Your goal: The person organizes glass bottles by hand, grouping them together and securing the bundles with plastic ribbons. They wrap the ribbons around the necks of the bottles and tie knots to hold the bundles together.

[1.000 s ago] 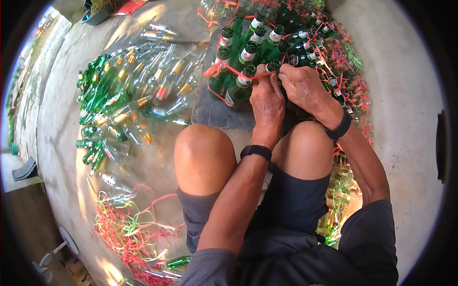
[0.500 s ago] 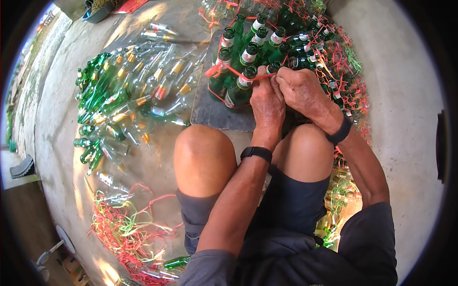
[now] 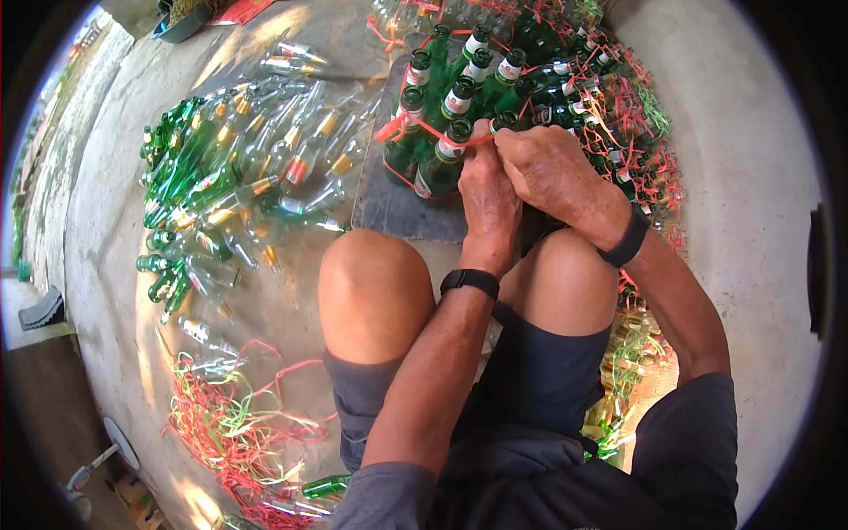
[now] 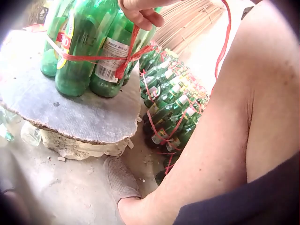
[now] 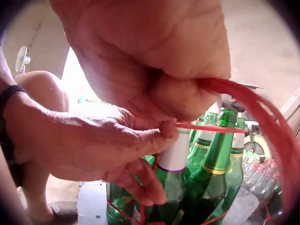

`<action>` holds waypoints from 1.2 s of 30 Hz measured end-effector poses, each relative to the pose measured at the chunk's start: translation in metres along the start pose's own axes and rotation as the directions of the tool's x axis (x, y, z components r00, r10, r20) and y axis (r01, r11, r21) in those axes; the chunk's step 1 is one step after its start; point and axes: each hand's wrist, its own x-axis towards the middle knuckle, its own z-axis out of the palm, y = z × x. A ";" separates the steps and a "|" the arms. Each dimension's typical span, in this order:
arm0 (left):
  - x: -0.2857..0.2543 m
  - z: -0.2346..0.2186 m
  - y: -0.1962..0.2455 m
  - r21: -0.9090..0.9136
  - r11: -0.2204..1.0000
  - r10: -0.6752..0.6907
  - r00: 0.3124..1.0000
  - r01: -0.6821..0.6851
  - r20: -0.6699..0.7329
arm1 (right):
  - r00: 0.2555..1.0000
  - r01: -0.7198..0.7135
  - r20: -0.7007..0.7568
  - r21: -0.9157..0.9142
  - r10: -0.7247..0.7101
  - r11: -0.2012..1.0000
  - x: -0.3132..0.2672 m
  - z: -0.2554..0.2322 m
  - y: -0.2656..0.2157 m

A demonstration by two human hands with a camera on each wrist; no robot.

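A cluster of green glass bottles (image 3: 435, 168) with white neck labels stands upright on a dark board (image 3: 411, 216). Red plastic twine (image 3: 424, 129) runs round the necks, and a lower band with a knot (image 4: 124, 61) circles the bodies in the left wrist view. At the cluster's near right side, my left hand (image 3: 490, 194) pinches the twine beside a bottle neck, thumb against it. My right hand (image 3: 561, 168) is curled round the twine right next to the left fingertips. From its fist a red tail (image 5: 262, 103) trails off in the right wrist view.
Loose clear and green bottles (image 3: 291, 141) lie on the floor to the left. Tied bottle bundles (image 3: 609, 115) line the right side. A tangle of red and green twine (image 3: 234, 415) lies lower left. Bent knees (image 3: 375, 291) flank the forearms.
My right hand has moved slightly left, closer over the left hand's fingers. The left hand stays by the same bottle neck, and the bottles remain standing together.
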 end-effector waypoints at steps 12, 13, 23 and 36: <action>-0.002 0.007 -0.007 0.048 0.993 -0.104 0.995 0.104 -0.012 | 0.958 0.196 0.208 0.024 -0.197 0.980 0.045 -0.025 0.017; -0.001 0.007 -0.004 0.048 0.993 -0.106 0.994 0.106 -0.011 | 0.936 0.258 0.240 0.022 -0.255 0.966 0.049 -0.028 0.019; 0.001 0.006 0.003 -0.004 0.995 -0.101 0.993 0.101 -0.056 | 0.871 0.333 0.323 0.169 -0.371 0.928 0.084 -0.032 0.034; 0.001 -0.001 0.009 -0.026 0.994 -0.104 0.994 0.104 -0.016 | 0.793 0.171 0.512 0.332 -0.329 0.928 0.114 -0.027 0.052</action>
